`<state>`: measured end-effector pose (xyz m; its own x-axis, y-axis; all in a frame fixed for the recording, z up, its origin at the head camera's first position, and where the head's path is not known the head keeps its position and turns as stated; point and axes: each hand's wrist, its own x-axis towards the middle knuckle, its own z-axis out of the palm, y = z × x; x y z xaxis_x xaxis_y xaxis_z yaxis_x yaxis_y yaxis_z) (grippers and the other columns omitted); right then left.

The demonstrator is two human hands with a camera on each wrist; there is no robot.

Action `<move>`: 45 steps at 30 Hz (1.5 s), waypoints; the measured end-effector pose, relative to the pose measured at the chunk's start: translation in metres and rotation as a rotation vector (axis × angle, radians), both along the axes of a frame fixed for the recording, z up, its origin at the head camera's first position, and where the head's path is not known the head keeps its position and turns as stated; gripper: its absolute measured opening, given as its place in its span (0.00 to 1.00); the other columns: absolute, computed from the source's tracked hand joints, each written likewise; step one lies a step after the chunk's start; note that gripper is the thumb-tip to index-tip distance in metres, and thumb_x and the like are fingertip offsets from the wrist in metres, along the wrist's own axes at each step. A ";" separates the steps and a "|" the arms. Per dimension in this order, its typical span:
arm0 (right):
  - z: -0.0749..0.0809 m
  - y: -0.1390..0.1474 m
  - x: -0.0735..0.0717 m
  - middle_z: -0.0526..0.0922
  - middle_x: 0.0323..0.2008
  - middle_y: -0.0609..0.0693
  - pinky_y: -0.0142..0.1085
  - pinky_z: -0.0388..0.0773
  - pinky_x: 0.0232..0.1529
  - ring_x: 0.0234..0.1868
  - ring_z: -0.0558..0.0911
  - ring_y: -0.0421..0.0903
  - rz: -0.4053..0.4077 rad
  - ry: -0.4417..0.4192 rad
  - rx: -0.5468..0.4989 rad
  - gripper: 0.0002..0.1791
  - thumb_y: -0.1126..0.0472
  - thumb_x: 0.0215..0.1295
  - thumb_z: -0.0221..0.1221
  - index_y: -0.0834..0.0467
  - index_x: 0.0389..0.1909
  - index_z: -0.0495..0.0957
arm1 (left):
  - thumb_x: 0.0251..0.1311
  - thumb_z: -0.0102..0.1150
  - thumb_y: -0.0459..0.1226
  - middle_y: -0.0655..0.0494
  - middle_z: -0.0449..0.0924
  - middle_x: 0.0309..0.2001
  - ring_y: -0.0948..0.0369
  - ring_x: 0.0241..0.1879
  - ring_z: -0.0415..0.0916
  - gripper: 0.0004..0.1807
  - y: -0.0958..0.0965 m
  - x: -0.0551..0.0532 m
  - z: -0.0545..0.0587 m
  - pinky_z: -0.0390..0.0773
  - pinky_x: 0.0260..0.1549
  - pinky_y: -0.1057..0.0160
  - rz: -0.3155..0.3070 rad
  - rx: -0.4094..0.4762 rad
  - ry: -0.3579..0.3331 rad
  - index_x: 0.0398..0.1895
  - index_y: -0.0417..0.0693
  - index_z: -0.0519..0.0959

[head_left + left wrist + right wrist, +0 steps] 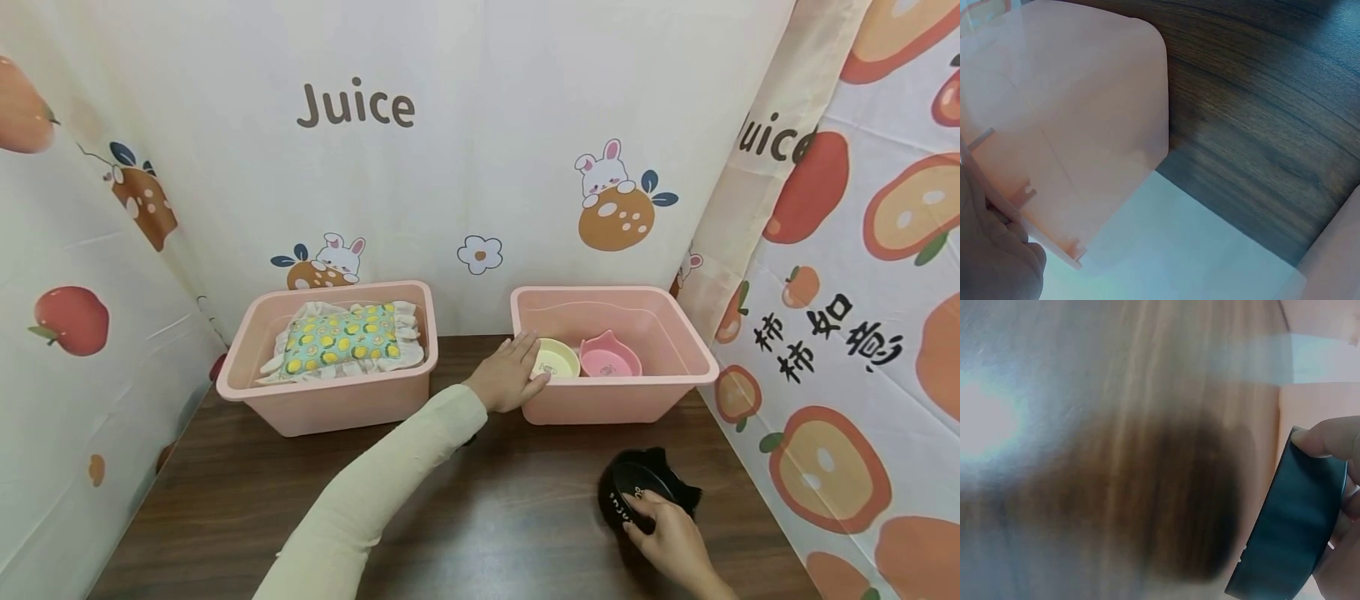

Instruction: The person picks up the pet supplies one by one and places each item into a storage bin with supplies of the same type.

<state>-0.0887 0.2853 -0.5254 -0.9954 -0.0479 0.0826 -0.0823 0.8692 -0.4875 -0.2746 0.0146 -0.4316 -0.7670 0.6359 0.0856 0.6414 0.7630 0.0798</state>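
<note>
In the head view, my left hand (506, 375) rests on the left rim of the right pink bin (607, 402), fingers extended over the edge near the front corner. The left wrist view shows that hand (997, 250) against the rim. My right hand (671, 537) pinches a black cat-eared bowl (637, 479) by its near side, thumb on the wall, the bowl tilted over the table. In the right wrist view its dark outer wall (1294, 519) is seen side-on. Inside the right bin sit a yellow bowl (558, 360) and a pink cat-eared bowl (609, 358).
A second pink bin (322, 408) stands at the left, holding a lemon-print cushion (341, 337) with a white frill. Both bins sit at the back of the dark wooden table (480, 533). Fruit-printed cloth (480, 167) hangs behind and along both sides.
</note>
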 end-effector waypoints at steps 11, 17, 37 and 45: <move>0.042 -0.009 0.007 0.65 0.23 0.34 0.25 0.56 0.18 0.18 0.54 0.27 0.140 0.326 0.021 0.23 0.69 0.35 0.76 0.57 0.40 0.87 | 0.73 0.26 0.56 0.44 0.44 0.76 0.51 0.75 0.41 0.38 0.000 0.000 0.000 0.46 0.72 0.56 0.000 -0.015 0.006 0.75 0.37 0.49; 0.068 -0.009 0.006 0.85 0.38 0.52 0.33 0.73 0.23 0.31 0.82 0.42 0.182 0.447 0.078 0.23 0.68 0.33 0.76 0.55 0.38 0.88 | 0.73 0.26 0.57 0.46 0.41 0.76 0.52 0.75 0.40 0.39 0.001 -0.002 0.000 0.48 0.72 0.55 0.004 -0.031 0.004 0.75 0.37 0.49; 0.130 -0.007 -0.036 0.66 0.24 0.37 0.21 0.55 0.21 0.23 0.60 0.30 0.380 0.727 0.049 0.20 0.66 0.41 0.69 0.59 0.40 0.86 | 0.73 0.26 0.57 0.46 0.40 0.77 0.53 0.75 0.40 0.39 0.001 -0.002 0.002 0.46 0.72 0.57 0.015 -0.046 -0.009 0.75 0.39 0.47; 0.148 -0.010 -0.052 0.68 0.23 0.39 0.22 0.55 0.22 0.23 0.60 0.32 0.354 0.714 0.051 0.24 0.71 0.35 0.72 0.60 0.41 0.86 | 0.72 0.26 0.58 0.47 0.40 0.77 0.53 0.76 0.39 0.39 0.002 -0.004 -0.003 0.47 0.72 0.56 0.017 -0.037 -0.001 0.75 0.39 0.47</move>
